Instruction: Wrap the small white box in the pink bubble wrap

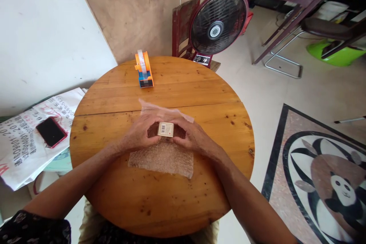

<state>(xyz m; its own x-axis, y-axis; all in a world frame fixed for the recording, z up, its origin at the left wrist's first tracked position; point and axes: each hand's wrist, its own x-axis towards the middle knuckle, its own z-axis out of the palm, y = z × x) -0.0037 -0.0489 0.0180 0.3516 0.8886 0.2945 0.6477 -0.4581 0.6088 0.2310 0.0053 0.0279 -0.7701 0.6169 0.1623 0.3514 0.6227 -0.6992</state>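
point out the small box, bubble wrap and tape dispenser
small box [165, 129], head view, on its printed face
bubble wrap [164, 159], head view, on its near part
tape dispenser [146, 63], head view, on its orange part

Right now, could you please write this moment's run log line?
left hand: holding small box, left side; right hand: holding small box, right side; bubble wrap: beneath; tape dispenser: on table

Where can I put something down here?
The round wooden table has bare wood right of the orange-and-blue tape dispenser and between the transparent bubble wrap and the near edge. The middle is crowded: left hand and right hand grip a small cream cardboard box.
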